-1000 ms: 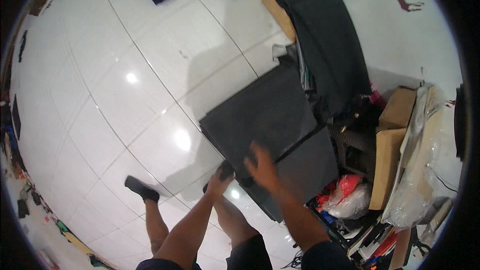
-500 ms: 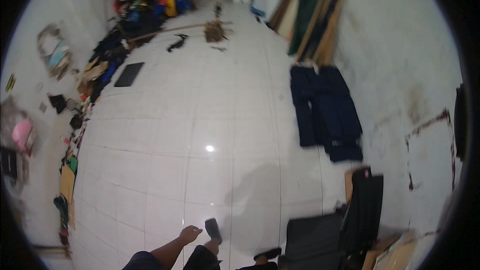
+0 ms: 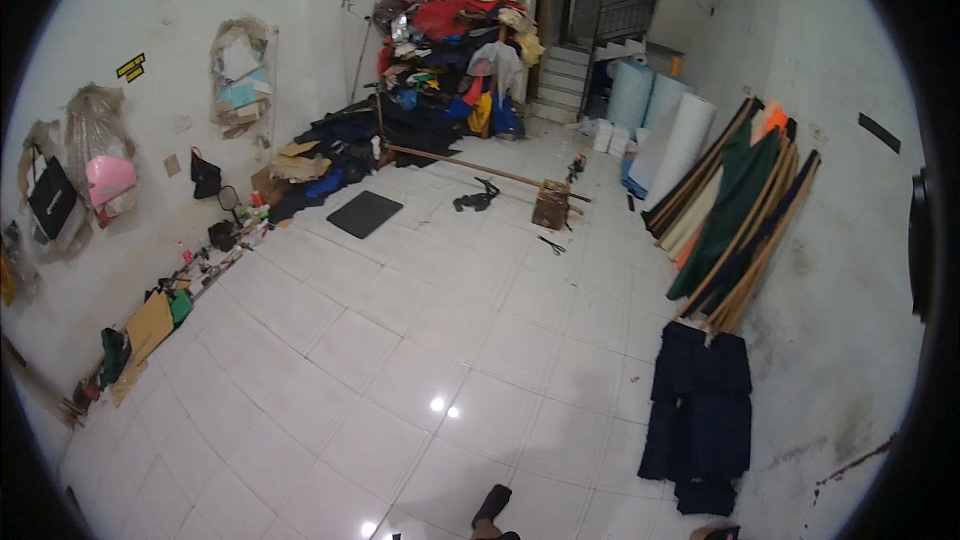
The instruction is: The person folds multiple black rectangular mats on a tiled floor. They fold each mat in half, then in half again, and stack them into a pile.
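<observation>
No hands in shot, so can't tell if they're open, closed or holding anything. Nearest thing: a foot in a dark sandal at the bottom edge, on the glossy white tile floor w/ lamp glare spots. Just right of it, flat on the tiles: a stack of dark navy fabric pieces, soft, rectangular, up against the stained right wall. Behind them, long fabric-covered boards lean on that wall, green, orange & dark, tan edges. Left wall: row of cardboard scraps & small bits, plastic bags hung above. Mid-floor: a flat dark grey panel, a long wooden pole, a small wooden box. Far end: big heap of mixed-colour cloth, pale foam rolls, stairs.
</observation>
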Available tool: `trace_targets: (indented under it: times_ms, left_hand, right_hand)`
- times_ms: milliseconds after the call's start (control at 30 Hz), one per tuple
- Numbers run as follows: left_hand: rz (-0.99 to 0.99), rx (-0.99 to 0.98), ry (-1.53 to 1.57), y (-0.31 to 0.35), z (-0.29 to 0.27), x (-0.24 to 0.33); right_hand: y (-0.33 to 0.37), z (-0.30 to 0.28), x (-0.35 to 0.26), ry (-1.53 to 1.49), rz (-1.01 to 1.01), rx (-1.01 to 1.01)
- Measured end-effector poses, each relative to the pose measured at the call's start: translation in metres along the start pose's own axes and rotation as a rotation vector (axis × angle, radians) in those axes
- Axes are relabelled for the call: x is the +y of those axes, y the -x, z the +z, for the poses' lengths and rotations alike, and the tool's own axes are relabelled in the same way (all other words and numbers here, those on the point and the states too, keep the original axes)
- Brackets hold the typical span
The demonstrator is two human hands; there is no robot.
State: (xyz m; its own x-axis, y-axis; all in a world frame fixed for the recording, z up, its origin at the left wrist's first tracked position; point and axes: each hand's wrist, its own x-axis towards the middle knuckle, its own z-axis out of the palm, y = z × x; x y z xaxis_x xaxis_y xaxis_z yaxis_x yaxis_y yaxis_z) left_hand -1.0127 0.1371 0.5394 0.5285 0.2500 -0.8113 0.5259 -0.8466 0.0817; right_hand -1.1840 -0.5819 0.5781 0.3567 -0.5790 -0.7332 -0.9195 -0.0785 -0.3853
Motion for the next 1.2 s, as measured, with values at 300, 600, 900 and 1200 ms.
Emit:
trace_targets:
  times_ms: [300, 600, 900, 1200]
  left_hand:
    - [0.106, 0.182, 0.695, 0.011, -0.076, 0.266]
    - [0.159, 0.030, 0.146, -0.042, -0.083, 0.280]
    - [0.232, -0.196, 0.739, -0.198, -0.233, 0.386]
    - [0.224, 0.422, 0.952, -0.380, -0.564, 0.712]
  right_hand:
    - [-0.211, -0.064, -0.190, 0.246, -0.095, -0.059]
    - [-0.374, -0.088, -0.675, -0.090, -0.760, 0.131]
    - [-0.397, 0.036, -0.677, 0.389, -0.398, -0.331]
    - [-0.447, 0.033, -0.676, 0.256, 0.251, -0.368]
